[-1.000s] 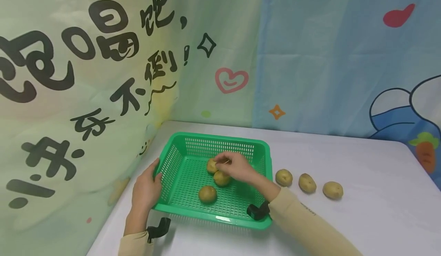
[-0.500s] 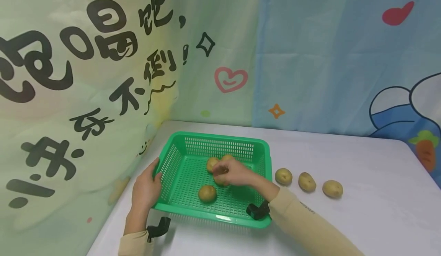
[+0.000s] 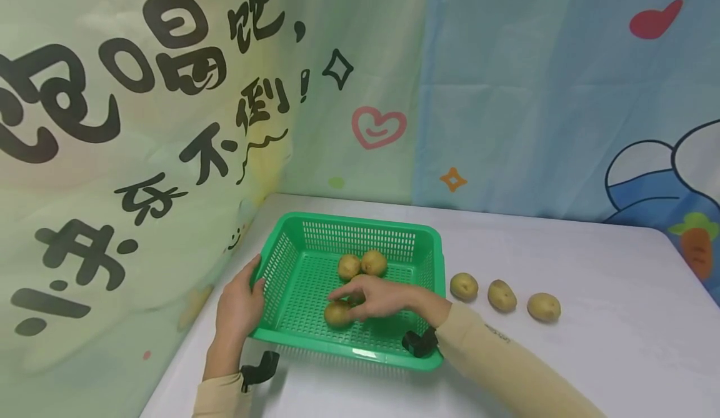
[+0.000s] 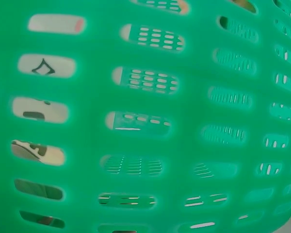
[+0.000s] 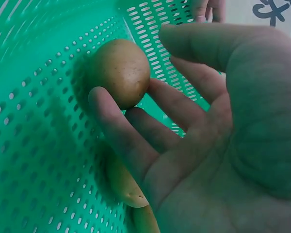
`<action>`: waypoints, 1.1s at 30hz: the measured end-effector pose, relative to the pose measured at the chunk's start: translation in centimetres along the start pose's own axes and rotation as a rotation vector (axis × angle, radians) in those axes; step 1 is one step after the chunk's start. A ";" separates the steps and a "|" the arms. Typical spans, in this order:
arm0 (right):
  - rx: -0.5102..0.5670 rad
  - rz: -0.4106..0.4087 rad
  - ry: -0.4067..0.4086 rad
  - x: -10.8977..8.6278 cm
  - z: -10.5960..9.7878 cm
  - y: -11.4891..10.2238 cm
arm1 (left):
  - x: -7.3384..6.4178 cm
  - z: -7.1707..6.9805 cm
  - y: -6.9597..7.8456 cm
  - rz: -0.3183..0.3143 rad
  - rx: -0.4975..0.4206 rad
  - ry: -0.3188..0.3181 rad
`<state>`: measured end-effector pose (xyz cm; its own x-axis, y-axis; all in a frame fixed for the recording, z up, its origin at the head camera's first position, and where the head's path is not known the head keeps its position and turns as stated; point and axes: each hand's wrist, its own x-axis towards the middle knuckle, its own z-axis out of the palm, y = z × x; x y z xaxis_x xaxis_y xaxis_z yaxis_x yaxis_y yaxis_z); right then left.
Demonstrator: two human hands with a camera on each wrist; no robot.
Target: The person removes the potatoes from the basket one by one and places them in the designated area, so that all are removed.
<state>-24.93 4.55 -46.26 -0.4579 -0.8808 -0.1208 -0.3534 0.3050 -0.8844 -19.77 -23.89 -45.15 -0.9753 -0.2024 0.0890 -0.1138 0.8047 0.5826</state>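
Note:
A green perforated plastic basket (image 3: 315, 345) stands on the table with several potatoes inside. My left hand (image 3: 239, 308) grips its left rim; the basket's wall (image 4: 92, 121) fills the left wrist view. Over the basket's middle, my right hand (image 3: 379, 297) reaches toward the front potato (image 3: 337, 313), its fingers spread. In the right wrist view, fingertips lie close around that potato (image 5: 121, 73), and whether they all touch it is unclear. Two potatoes sit side by side farther back, a left one (image 3: 349, 267) and a right one (image 3: 374, 263). Another potato is mostly covered by my right hand.
Right of the basket, three potatoes lie in a row on the white table (image 3: 613, 343): a near one (image 3: 464, 287), a middle one (image 3: 502, 296) and a far one (image 3: 544, 307). Printed cloth (image 3: 506, 93) hangs behind and to the left.
My right hand has moved from the back potatoes toward the front one, and its fingers have spread. The back right potato now shows fully. My left hand keeps its hold on the basket.

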 end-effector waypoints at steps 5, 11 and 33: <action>-0.113 0.025 -0.056 -0.1 0.0 -0.2 | 0.0 0.0 0.0 0.003 0.000 0.007; -0.088 0.075 -0.153 -0.4 0.3 -0.3 | -0.1 0.0 0.0 0.003 0.001 0.005; -0.008 0.081 -0.268 -0.3 0.4 0.2 | -0.2 0.0 0.1 0.001 0.001 0.011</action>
<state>-24.49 4.70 -46.57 -0.2534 -0.9173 -0.3071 -0.3311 0.3805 -0.8635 -19.54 -23.75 -45.08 -0.9733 -0.2076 0.0980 -0.1133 0.8057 0.5814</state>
